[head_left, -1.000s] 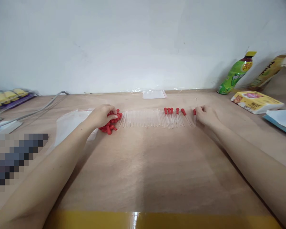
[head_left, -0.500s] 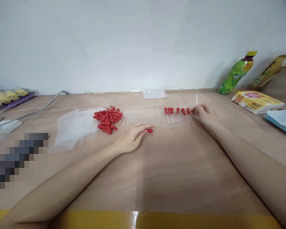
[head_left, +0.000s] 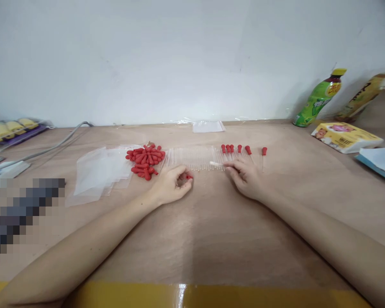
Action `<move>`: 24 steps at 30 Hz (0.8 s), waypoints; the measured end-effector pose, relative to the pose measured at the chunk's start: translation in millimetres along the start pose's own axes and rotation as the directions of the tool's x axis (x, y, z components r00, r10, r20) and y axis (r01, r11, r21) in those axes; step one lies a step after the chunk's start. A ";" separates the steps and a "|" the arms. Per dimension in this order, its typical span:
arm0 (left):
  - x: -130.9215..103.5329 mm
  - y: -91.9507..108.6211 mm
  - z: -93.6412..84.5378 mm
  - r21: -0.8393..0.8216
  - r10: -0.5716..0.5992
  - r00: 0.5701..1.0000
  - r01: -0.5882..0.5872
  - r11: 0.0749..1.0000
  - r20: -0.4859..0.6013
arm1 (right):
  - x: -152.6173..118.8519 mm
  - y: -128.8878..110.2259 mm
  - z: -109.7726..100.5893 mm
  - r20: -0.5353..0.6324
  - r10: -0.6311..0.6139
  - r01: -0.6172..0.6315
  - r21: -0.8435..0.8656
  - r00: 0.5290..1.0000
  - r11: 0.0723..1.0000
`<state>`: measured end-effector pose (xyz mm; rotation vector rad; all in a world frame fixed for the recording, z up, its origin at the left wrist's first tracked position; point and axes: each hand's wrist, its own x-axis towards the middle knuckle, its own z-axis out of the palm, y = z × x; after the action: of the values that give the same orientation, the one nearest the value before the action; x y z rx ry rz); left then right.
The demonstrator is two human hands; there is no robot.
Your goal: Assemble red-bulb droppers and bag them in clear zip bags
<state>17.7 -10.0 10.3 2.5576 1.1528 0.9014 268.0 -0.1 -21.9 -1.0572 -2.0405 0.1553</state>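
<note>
My left hand (head_left: 175,184) pinches a red rubber bulb (head_left: 189,176) between thumb and fingertips, just in front of a row of clear thin tubes (head_left: 195,157). In my right hand (head_left: 244,176), a clear tube (head_left: 216,164) sticks out leftward from the closed fingertips toward the bulb, a gap between them. Left of the tubes lies a pile of red bulbs (head_left: 144,159). Behind and right of my right hand, several tubes carry red bulbs at their far ends, the rightmost one (head_left: 264,151) standing apart from the others.
Clear plastic bags (head_left: 98,171) lie left of the pile, and a small bag (head_left: 208,126) by the wall. A gray cable (head_left: 64,139) runs at the left. At the right are a green bottle (head_left: 319,98), a yellow tissue pack (head_left: 346,137) and a blue item with white paper (head_left: 380,162).
My right hand has moved left with a tube, leaving the rightmost bulb-topped tube lying apart. My left hand has drawn slightly left, its fingers curled round the bulb, which has turned.
</note>
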 end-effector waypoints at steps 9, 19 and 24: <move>5.3 -5.5 11.5 0.058 0.080 0.993 -0.085 0.995 0.083 | -1.3 -16.5 -1.7 0.138 -0.086 0.081 0.042 0.987 0.996; 3.8 -3.8 13.7 -0.060 0.071 0.997 -0.068 0.996 0.043 | 0.9 -24.5 -2.4 0.170 -0.142 0.139 0.030 0.975 0.990; 1.4 -0.4 15.6 -0.153 -0.032 0.999 0.035 0.988 0.020 | -0.2 -22.2 -1.8 0.159 -0.181 0.171 0.072 0.971 0.983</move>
<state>27.6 -7.6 -1.7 2.4114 1.0737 0.9208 255.4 -14.8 -11.1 -0.8461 -2.2536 0.2142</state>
